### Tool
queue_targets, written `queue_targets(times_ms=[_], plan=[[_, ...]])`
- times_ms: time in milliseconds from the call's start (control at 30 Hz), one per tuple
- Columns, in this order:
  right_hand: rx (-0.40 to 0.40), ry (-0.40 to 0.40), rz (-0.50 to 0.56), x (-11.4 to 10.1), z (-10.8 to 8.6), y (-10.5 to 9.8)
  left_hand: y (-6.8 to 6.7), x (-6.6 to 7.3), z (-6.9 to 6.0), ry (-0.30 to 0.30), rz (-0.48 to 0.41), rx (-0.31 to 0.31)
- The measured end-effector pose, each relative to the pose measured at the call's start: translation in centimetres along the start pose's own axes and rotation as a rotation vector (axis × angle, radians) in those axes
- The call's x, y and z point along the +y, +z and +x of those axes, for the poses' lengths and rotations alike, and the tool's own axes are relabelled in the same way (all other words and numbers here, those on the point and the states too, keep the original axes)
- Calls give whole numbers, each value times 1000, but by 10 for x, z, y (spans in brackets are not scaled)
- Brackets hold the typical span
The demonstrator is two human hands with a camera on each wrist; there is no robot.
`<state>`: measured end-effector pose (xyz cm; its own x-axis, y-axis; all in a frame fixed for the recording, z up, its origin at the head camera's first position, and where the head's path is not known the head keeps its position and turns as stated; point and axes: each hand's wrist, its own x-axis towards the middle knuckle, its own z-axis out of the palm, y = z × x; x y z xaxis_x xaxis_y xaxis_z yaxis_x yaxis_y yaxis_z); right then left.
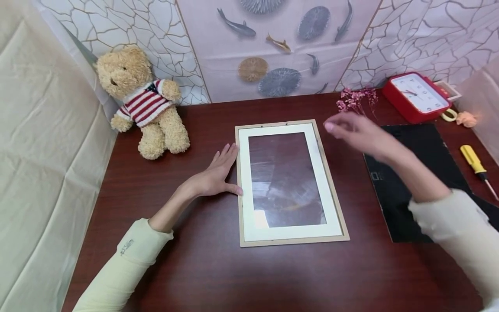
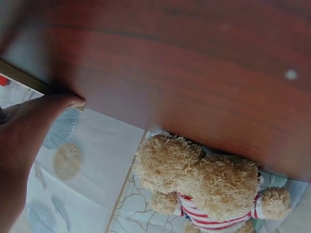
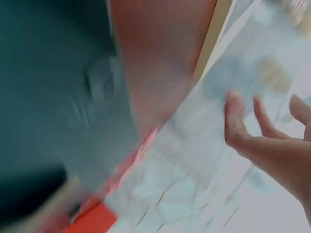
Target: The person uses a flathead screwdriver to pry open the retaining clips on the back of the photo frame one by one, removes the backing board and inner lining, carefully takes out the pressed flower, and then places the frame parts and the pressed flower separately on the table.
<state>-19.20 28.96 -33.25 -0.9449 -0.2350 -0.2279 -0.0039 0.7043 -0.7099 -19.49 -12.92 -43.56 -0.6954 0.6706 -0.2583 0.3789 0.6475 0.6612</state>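
Observation:
A light wood picture frame [image 1: 339,203] with a white mat [image 1: 288,234] lies flat on the dark red table, its middle window transparent and shiny. My left hand [image 1: 218,173] touches the frame's left edge, fingers extended and thumb spread. In the left wrist view part of that hand [image 2: 22,141] shows beside the frame's edge. My right hand [image 1: 360,132] hovers by the frame's upper right corner, holding nothing. Its fingers are loosely bent in the right wrist view, where the hand [image 3: 277,150] is apart from the frame. A black backing board [image 1: 413,173] lies under the right forearm.
A teddy bear [image 1: 146,104] in a striped sweater sits at the back left. Pink dried flowers [image 1: 356,99] and a red clock [image 1: 417,95] stand at the back right. A yellow-handled screwdriver [image 1: 473,160] lies by the right edge. Patterned cloth hangs behind.

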Motion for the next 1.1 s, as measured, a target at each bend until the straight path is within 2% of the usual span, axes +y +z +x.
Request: queue_targets(times_ms=[167, 333, 400, 533, 600, 667, 733, 900, 1100], plan=[[-90, -7, 74, 1, -42, 35, 4, -5, -2, 22, -34, 60], [-139, 36, 171, 19, -61, 56, 10, 4, 3, -35, -59, 171], [-147, 49, 227, 23, -65, 64, 15, 9, 8, -65, -48, 238], [-140, 66, 277, 20, -70, 77, 26, 18, 18, -103, 59, 411], [-163, 67, 297, 14, -72, 80, 32, 21, 23, -119, 128, 470], [-173, 76, 301, 10, -73, 83, 37, 22, 26, -132, 188, 490], [-182, 81, 299, 8, -74, 84, 40, 23, 29, -154, 210, 481], [-183, 83, 308, 6, -75, 84, 43, 27, 33, -206, 195, 436], [-198, 70, 334, 7, -75, 82, 41, 37, 34, -208, 164, 418]])
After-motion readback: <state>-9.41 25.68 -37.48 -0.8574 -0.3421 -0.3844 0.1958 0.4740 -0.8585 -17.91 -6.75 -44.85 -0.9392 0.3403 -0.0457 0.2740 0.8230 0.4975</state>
